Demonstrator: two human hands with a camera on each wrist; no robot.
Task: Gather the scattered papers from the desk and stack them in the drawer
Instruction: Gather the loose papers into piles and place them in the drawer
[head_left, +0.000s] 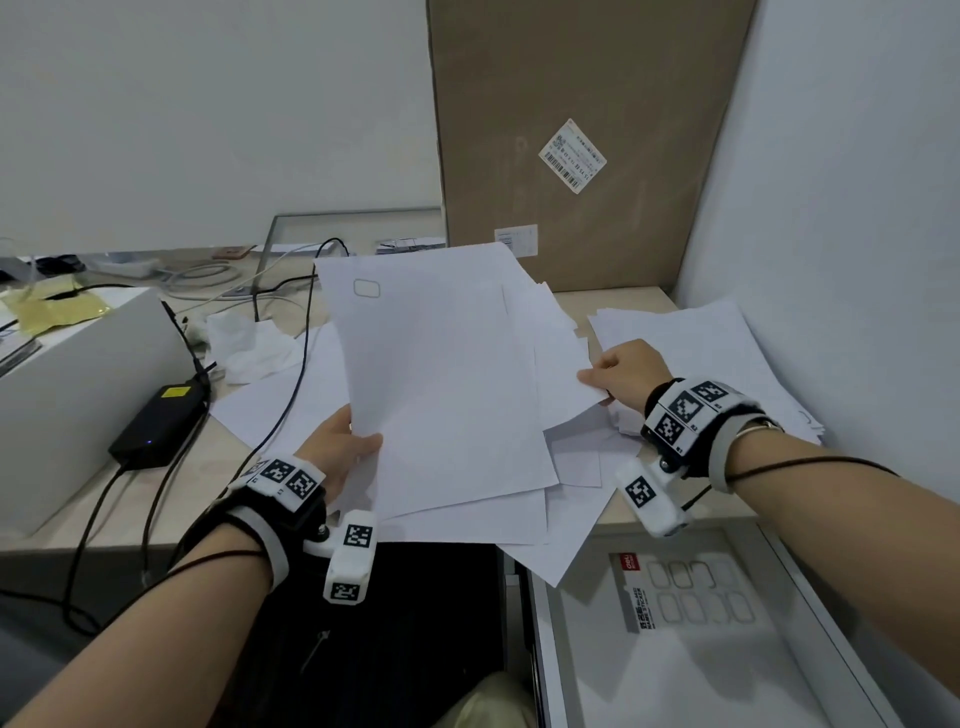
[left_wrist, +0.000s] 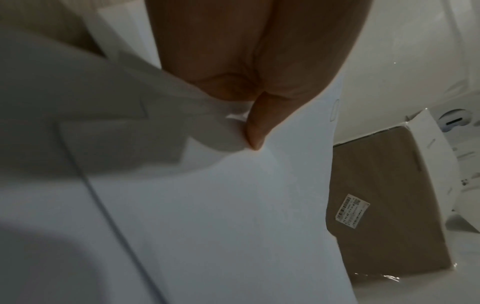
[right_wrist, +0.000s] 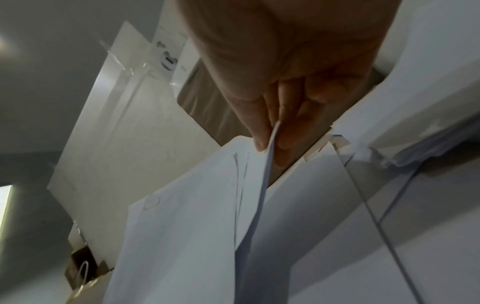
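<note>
A loose bundle of white papers (head_left: 441, 374) is lifted above the desk. My left hand (head_left: 345, 441) pinches its near left corner, thumb on top; the left wrist view shows the thumb (left_wrist: 255, 131) pressed on the sheet (left_wrist: 233, 216). My right hand (head_left: 623, 371) pinches the bundle's right edge, and in the right wrist view the papers (right_wrist: 182, 236) pass edge-on between the fingers (right_wrist: 259, 131). More white sheets (head_left: 519, 525) lie fanned under the bundle, overhanging the desk edge. A second pile of papers (head_left: 727, 343) rests at the far right. The open drawer (head_left: 675, 649) lies below right, holding a sticker pack.
A tall cardboard box (head_left: 582, 130) leans against the wall behind the papers. A white box (head_left: 78, 374), a black power adapter (head_left: 156, 431) and cables (head_left: 291, 374) occupy the left of the desk. A crumpled tissue (head_left: 244, 343) lies by the cables. Dark chair (head_left: 405, 634) below.
</note>
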